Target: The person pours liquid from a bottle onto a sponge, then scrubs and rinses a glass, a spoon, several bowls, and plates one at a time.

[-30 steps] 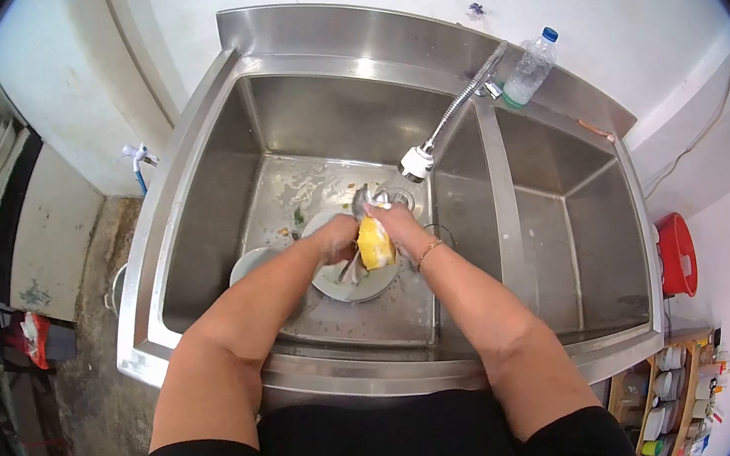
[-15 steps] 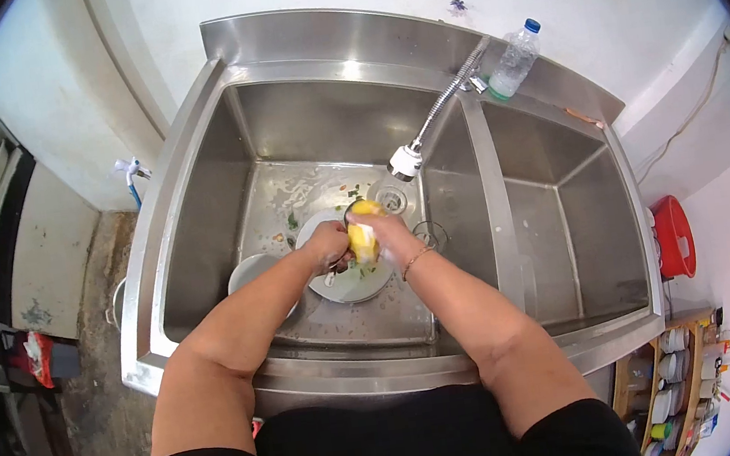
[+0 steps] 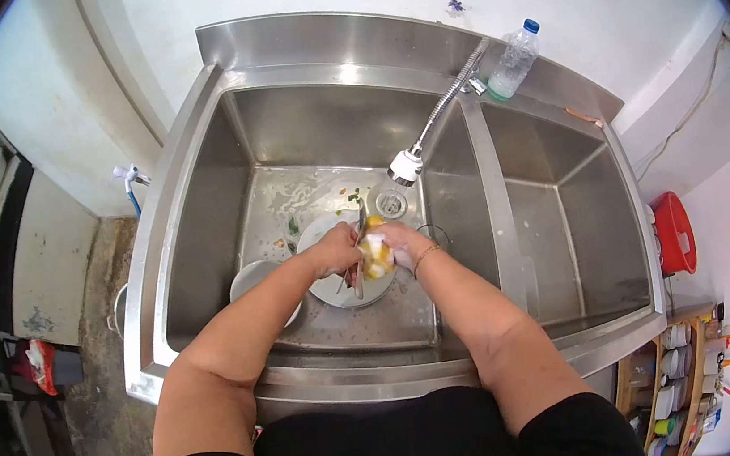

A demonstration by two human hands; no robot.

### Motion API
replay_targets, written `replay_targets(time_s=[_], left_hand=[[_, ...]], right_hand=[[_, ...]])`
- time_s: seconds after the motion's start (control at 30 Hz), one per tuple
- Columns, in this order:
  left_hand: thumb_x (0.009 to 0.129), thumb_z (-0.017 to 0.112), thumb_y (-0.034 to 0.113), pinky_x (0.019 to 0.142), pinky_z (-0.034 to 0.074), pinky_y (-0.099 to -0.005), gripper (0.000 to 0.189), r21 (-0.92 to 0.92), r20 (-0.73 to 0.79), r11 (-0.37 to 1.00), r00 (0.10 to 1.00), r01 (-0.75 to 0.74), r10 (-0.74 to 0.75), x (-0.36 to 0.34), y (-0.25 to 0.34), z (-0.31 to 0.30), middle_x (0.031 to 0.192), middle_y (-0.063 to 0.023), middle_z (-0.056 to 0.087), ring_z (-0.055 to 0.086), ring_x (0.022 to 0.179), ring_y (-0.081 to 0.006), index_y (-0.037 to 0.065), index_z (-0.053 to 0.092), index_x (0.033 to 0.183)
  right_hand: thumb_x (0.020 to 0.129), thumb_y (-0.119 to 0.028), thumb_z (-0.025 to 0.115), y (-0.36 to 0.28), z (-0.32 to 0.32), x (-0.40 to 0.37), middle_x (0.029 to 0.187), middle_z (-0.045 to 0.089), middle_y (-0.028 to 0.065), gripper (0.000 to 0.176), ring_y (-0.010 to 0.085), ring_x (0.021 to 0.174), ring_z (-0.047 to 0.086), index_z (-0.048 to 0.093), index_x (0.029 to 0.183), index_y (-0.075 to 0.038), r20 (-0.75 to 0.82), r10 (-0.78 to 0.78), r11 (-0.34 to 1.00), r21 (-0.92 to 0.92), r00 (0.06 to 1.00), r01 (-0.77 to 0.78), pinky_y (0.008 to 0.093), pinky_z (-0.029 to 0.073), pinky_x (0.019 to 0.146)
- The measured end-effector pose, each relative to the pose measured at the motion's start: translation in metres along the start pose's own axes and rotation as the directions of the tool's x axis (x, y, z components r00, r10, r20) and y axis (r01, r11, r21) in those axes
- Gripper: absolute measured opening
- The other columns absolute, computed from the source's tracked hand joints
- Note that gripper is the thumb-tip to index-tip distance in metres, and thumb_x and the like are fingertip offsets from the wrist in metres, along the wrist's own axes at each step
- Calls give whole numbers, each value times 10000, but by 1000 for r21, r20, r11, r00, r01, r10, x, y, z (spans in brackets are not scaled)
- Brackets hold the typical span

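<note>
In the head view, we stand at a steel double sink with both arms reaching down into its left basin. Our left hand is closed around the lower part of a thin metal utensil; its upper end sticks up toward the drain, and we cannot tell whether it is a spoon or a knife. Our right hand has its fingers curled and pressed around a soapy yellow sponge, which lies against the utensil between the two hands. Both hands hover just above a white plate on the basin floor, with a bowl just beside it on the left. The spray head hangs above and behind the hands; whether water runs from it we cannot tell.

We judge that the step in hand is scrubbing the utensil with the sponge. The next move calls for a firm left-hand hold on the slippery metal while the sponge slides along its length, and then for rinsing under the spray head.
</note>
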State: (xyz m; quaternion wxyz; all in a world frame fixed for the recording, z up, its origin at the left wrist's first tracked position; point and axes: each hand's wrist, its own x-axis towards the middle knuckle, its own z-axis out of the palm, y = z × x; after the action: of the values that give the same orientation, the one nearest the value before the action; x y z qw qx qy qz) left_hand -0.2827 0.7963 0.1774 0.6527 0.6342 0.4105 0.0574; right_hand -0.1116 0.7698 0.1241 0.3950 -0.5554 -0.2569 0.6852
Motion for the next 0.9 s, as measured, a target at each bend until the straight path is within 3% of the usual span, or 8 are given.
replay_targets(time_s=[0.1, 0.2, 0.27, 0.5, 0.57, 0.67, 0.77, 0.9], left_hand=[[772, 513, -10, 444, 520, -366, 281, -253, 71, 962, 993, 106, -91, -4, 4, -3, 740, -149, 527, 594, 531, -247, -57, 355, 1000], [806, 471, 30, 367, 456, -322, 187, -305, 13, 938, 986, 163, -167, 0, -2, 3, 648, -87, 494, 528, 448, -190, -36, 396, 965], [812, 455, 55, 337, 388, -293, 158, -253, 35, 954, 987, 159, -155, 16, -16, 1, 601, -56, 456, 467, 414, -156, -14, 419, 950], [795, 448, 96, 314, 256, -250, 224, -13, 272, 932, 898, 363, -346, 9, -20, -25, 519, 16, 360, 338, 371, -84, 43, 498, 1007], [795, 462, 107, 324, 281, -261, 232, 127, 182, 904, 886, 408, -426, -4, -15, -27, 517, 3, 388, 365, 378, -89, 6, 523, 994], [762, 495, 87, 353, 329, -265, 137, 179, 165, 929, 921, 323, -353, 2, -19, -24, 556, -44, 492, 433, 405, -121, -5, 561, 838], [727, 512, 89, 358, 353, -277, 98, 93, 250, 981, 950, 168, -187, 11, -35, -28, 562, -57, 524, 458, 409, -143, 13, 569, 752], [659, 533, 101, 357, 342, -304, 106, 569, 294, 810, 955, -143, -38, 16, -20, -19, 523, -58, 500, 433, 385, -153, -2, 552, 648]], right_hand=[[775, -146, 584, -18, 7, -9, 739, 611, 126, 194, 215, 634, 626, 593, 858, 29, 75, -15, 997, 81, 997, 9, 346, 516, 571], [757, -154, 586, -16, 0, 7, 701, 615, 154, 192, 232, 651, 636, 615, 807, 29, 5, -353, 714, -645, 935, 273, 345, 507, 627], [723, -211, 612, -3, -11, 20, 710, 617, 215, 249, 286, 696, 633, 635, 770, 33, 375, -585, -296, -924, 719, 241, 362, 488, 675], [738, -329, 626, 27, -38, 53, 743, 614, 257, 367, 335, 707, 628, 636, 739, 38, -352, -592, 572, -818, 725, 69, 411, 482, 664], [759, -333, 620, -5, -27, 38, 724, 625, 232, 378, 306, 674, 640, 634, 729, 44, -535, -264, 929, -366, 802, 62, 387, 493, 623], [757, -329, 609, -2, 48, -7, 732, 634, 210, 350, 301, 695, 646, 651, 773, 19, -30, -330, 718, -656, 943, 230, 355, 494, 603], [733, -271, 619, 2, 52, -17, 725, 615, 213, 293, 343, 644, 594, 628, 786, 17, 110, -588, 299, -891, 801, 342, 379, 462, 619], [669, -215, 599, 1, 31, -7, 701, 584, 273, 273, 378, 691, 600, 622, 690, 56, 56, -665, 315, -883, 745, 348, 389, 476, 621]])
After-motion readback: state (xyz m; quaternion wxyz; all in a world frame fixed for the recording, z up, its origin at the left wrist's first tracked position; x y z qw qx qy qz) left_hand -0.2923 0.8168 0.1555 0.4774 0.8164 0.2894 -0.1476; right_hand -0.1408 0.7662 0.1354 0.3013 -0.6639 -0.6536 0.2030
